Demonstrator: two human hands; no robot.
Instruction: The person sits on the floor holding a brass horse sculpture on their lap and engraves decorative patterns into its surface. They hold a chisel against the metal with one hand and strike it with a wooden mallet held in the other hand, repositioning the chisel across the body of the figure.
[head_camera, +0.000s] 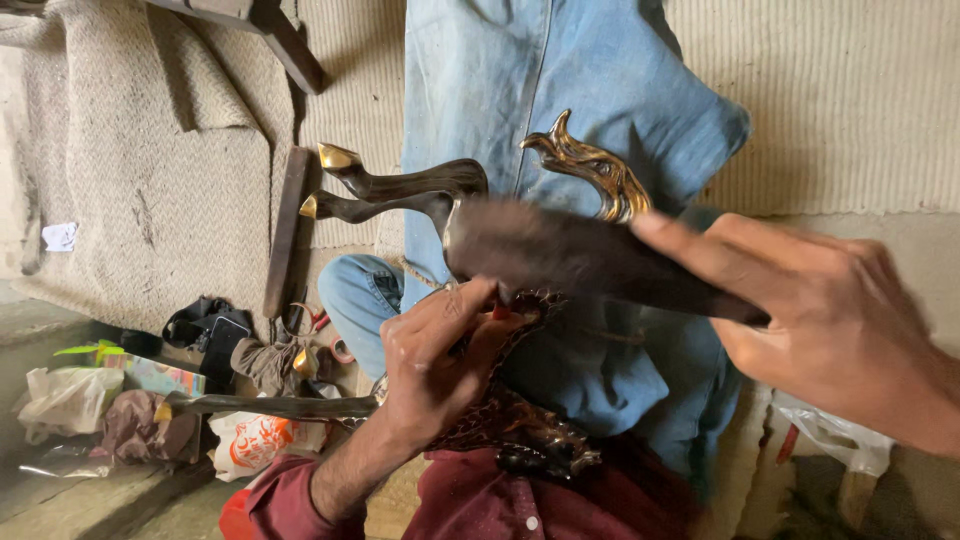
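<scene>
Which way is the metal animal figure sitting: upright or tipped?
Tipped on its side. The dark metal figure lies roughly horizontal across the lap, its gold-hoofed legs pointing left. Left hand grips underneath; right hand holds the other end.

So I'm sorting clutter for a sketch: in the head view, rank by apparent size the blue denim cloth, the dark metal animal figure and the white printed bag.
1. blue denim cloth
2. dark metal animal figure, enlarged by nearness to the camera
3. white printed bag
</scene>
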